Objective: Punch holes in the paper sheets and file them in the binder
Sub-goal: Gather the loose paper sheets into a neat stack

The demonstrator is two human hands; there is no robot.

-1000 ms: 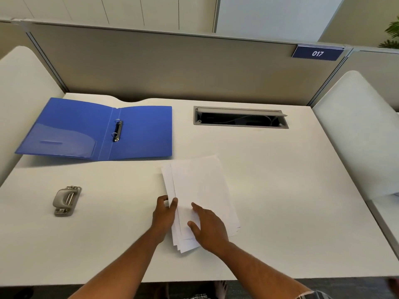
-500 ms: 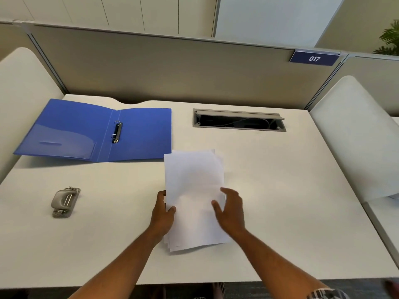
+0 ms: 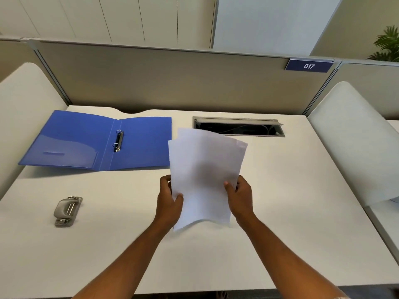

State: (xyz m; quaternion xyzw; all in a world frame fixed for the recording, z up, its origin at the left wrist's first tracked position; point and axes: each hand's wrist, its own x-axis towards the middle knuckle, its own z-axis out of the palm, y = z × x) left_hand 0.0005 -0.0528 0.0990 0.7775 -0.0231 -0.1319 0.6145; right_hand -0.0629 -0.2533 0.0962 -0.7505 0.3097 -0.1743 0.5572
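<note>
A loose stack of white paper sheets [image 3: 205, 169] is held up off the white desk [image 3: 291, 201], tilted toward me, its edges uneven. My left hand [image 3: 169, 201] grips the stack's left edge with the thumb on top. My right hand [image 3: 240, 196] grips the right edge the same way. A blue ring binder [image 3: 97, 141] lies open flat at the back left, its metal rings [image 3: 118, 140] showing at the spine. A grey metal hole punch [image 3: 67, 210] sits on the desk at the left, apart from both hands.
A grey cable tray opening [image 3: 237, 127] is set into the desk behind the sheets. A beige partition wall [image 3: 172, 83] with a blue "017" sign [image 3: 308, 65] closes the back. Curved white side screens [image 3: 349, 137] flank the desk.
The sheets lay spread on the desk under both hands. Both hands squared them, took hold of their side edges and lifted the stack off the desk.
</note>
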